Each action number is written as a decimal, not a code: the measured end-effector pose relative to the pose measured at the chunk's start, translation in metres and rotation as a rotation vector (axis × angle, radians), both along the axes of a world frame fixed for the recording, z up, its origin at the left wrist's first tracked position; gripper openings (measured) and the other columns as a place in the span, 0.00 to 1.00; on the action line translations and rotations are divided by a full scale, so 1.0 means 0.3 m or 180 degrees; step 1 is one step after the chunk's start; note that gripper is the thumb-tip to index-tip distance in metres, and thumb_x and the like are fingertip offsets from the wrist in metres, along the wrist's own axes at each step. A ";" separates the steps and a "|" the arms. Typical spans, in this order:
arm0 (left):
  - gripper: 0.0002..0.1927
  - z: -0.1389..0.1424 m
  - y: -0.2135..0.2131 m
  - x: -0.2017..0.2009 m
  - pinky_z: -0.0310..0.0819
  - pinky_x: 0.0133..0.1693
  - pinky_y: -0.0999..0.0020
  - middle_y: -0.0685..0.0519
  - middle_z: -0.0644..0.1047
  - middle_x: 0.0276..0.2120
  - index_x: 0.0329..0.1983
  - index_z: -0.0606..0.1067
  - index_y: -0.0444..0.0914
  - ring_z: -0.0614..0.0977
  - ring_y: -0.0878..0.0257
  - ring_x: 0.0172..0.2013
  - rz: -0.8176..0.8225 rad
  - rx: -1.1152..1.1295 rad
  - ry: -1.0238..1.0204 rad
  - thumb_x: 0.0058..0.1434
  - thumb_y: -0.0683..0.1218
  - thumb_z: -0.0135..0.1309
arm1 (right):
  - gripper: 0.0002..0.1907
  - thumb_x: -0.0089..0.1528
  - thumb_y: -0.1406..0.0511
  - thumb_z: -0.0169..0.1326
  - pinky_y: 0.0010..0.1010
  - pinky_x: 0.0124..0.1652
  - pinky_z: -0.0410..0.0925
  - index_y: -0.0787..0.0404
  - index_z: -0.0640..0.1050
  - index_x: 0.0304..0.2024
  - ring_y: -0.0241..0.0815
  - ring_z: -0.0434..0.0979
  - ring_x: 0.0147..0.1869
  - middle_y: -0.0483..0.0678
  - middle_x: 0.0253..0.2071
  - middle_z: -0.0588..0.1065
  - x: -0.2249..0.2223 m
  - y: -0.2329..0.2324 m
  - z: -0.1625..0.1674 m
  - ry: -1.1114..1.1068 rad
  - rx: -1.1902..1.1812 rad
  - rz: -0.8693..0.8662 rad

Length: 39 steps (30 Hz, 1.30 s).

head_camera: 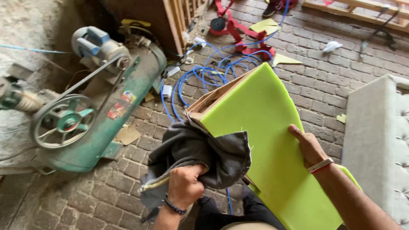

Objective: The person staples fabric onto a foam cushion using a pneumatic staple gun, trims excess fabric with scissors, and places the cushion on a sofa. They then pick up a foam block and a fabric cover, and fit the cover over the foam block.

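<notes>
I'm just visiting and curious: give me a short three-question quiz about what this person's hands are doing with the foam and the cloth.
1. True or false: the left hand is clenched on the dark grey fabric cover.
2. Where does the right hand rest?
A. on the green air compressor
B. flat on the lime green foam slab
C. on the blue hose
3. Fill in: the floor under the coiled hose is made of ____.

Key
1. True: the fist grips bunched cloth at the slab's lower end.
2. B: fingers lie on the slab's face near its right edge.
3. Bricks.
</notes>
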<state>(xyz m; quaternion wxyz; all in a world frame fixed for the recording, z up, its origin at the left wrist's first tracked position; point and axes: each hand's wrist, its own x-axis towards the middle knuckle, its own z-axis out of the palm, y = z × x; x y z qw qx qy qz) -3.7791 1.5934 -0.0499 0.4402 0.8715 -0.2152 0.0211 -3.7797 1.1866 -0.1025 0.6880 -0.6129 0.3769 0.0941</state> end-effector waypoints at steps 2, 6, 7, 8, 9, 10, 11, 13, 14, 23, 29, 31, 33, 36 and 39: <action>0.16 0.029 -0.165 0.041 0.79 0.33 0.55 0.42 0.82 0.28 0.33 0.82 0.38 0.84 0.45 0.32 0.0086 -0.0080 -0.0227 0.43 0.36 0.48 | 0.30 0.64 0.49 0.55 0.43 0.32 0.75 0.74 0.78 0.47 0.50 0.82 0.34 0.59 0.37 0.80 -0.032 -0.179 0.072 -0.0160 0.0088 -0.0257; 0.17 0.039 -0.533 0.150 0.79 0.34 0.54 0.41 0.81 0.30 0.35 0.81 0.39 0.83 0.44 0.33 0.0380 -0.0148 -0.0312 0.45 0.36 0.46 | 0.29 0.64 0.50 0.55 0.39 0.32 0.76 0.73 0.78 0.46 0.47 0.82 0.35 0.57 0.39 0.80 -0.013 -0.464 0.154 -0.0507 0.0090 -0.0763; 0.17 0.041 -0.617 0.192 0.78 0.34 0.52 0.41 0.81 0.29 0.35 0.82 0.40 0.83 0.42 0.33 0.0511 -0.0023 -0.0326 0.46 0.37 0.46 | 0.29 0.63 0.50 0.56 0.38 0.32 0.76 0.73 0.78 0.46 0.47 0.82 0.35 0.56 0.38 0.80 0.000 -0.541 0.173 -0.0595 0.0150 -0.0793; 0.17 0.045 -0.683 0.240 0.76 0.34 0.50 0.40 0.81 0.29 0.35 0.82 0.41 0.82 0.41 0.33 0.0619 0.0135 -0.0351 0.47 0.37 0.46 | 0.30 0.62 0.49 0.57 0.37 0.31 0.76 0.73 0.79 0.45 0.46 0.82 0.34 0.55 0.38 0.80 0.013 -0.599 0.176 -0.0690 0.0245 -0.0846; 0.17 0.048 -0.743 0.282 0.76 0.35 0.49 0.40 0.81 0.30 0.35 0.82 0.42 0.82 0.40 0.34 0.0714 0.0251 -0.0331 0.47 0.37 0.46 | 0.31 0.61 0.48 0.58 0.36 0.31 0.75 0.72 0.79 0.45 0.45 0.82 0.34 0.55 0.37 0.81 0.021 -0.660 0.178 -0.0769 0.0348 -0.0908; 0.17 0.047 -0.795 0.318 0.75 0.36 0.48 0.40 0.80 0.30 0.35 0.82 0.43 0.81 0.39 0.35 0.0805 0.0373 -0.0301 0.47 0.37 0.46 | 0.32 0.61 0.48 0.59 0.36 0.30 0.74 0.74 0.79 0.43 0.45 0.81 0.32 0.55 0.35 0.80 0.027 -0.722 0.176 -0.0692 0.0204 -0.1002; 0.17 0.046 -0.843 0.352 0.75 0.37 0.47 0.40 0.80 0.31 0.35 0.82 0.43 0.81 0.38 0.36 0.0899 0.0497 -0.0266 0.47 0.37 0.45 | 0.34 0.60 0.47 0.60 0.36 0.28 0.73 0.75 0.79 0.42 0.45 0.80 0.30 0.55 0.34 0.79 0.036 -0.779 0.170 -0.0605 0.0064 -0.1095; 0.20 0.041 -0.927 0.425 0.75 0.37 0.46 0.40 0.80 0.32 0.38 0.82 0.44 0.81 0.38 0.36 0.0912 0.0371 -0.0313 0.46 0.37 0.44 | 0.36 0.60 0.45 0.61 0.37 0.25 0.71 0.77 0.79 0.39 0.45 0.77 0.27 0.55 0.31 0.78 0.055 -0.898 0.156 -0.0462 -0.0169 -0.1224; 0.22 0.038 -0.962 0.463 0.75 0.37 0.46 0.39 0.81 0.32 0.39 0.82 0.44 0.81 0.37 0.36 0.0915 0.0323 -0.0325 0.45 0.37 0.43 | 0.37 0.59 0.44 0.61 0.37 0.24 0.70 0.78 0.79 0.37 0.45 0.77 0.26 0.55 0.29 0.77 0.065 -0.952 0.147 -0.0404 -0.0251 -0.1264; 0.18 -0.077 -1.405 0.945 0.76 0.34 0.50 0.39 0.80 0.32 0.41 0.82 0.43 0.81 0.39 0.35 0.0689 -0.0014 -0.0317 0.48 0.39 0.51 | 0.40 0.62 0.41 0.52 0.38 0.23 0.69 0.76 0.83 0.36 0.46 0.78 0.24 0.58 0.26 0.79 0.210 -1.526 0.098 0.0169 -0.0849 -0.1380; 0.17 -0.227 -1.874 1.550 0.75 0.34 0.51 0.40 0.80 0.28 0.36 0.82 0.42 0.81 0.40 0.31 0.0361 -0.0038 -0.0683 0.44 0.39 0.48 | 0.36 0.70 0.48 0.38 0.29 0.41 0.76 0.60 0.65 0.74 0.39 0.86 0.43 0.48 0.47 0.86 0.378 -2.034 -0.007 0.0002 -0.1943 -0.0377; 0.16 -0.219 -2.053 1.755 0.75 0.33 0.50 0.41 0.80 0.27 0.34 0.82 0.42 0.81 0.40 0.30 0.0314 0.0000 -0.0677 0.43 0.40 0.49 | 0.35 0.70 0.48 0.38 0.30 0.40 0.76 0.62 0.66 0.73 0.40 0.86 0.43 0.49 0.47 0.85 0.518 -2.201 -0.003 0.0217 -0.1406 -0.1410; 0.16 -0.191 -2.213 1.905 0.74 0.33 0.50 0.41 0.79 0.26 0.32 0.82 0.42 0.80 0.40 0.30 0.0248 0.0036 -0.0660 0.42 0.40 0.49 | 0.35 0.70 0.48 0.38 0.31 0.40 0.75 0.63 0.67 0.72 0.40 0.85 0.43 0.50 0.47 0.85 0.652 -2.330 0.027 0.0330 -0.1240 -0.1982; 0.14 -0.118 -2.445 2.078 0.74 0.33 0.49 0.41 0.79 0.24 0.29 0.82 0.42 0.80 0.40 0.29 0.0191 -0.0014 -0.0670 0.40 0.40 0.49 | 0.35 0.71 0.48 0.39 0.32 0.40 0.75 0.65 0.68 0.70 0.41 0.84 0.42 0.52 0.46 0.84 0.853 -2.469 0.122 0.0301 -0.1192 -0.2339; 0.13 -0.058 -2.669 2.290 0.73 0.33 0.49 0.42 0.79 0.23 0.26 0.82 0.42 0.79 0.40 0.28 0.0127 0.0152 -0.0660 0.39 0.40 0.49 | 0.35 0.71 0.48 0.39 0.33 0.40 0.74 0.68 0.69 0.68 0.42 0.83 0.42 0.53 0.46 0.84 1.059 -2.574 0.217 0.0293 -0.1182 -0.2517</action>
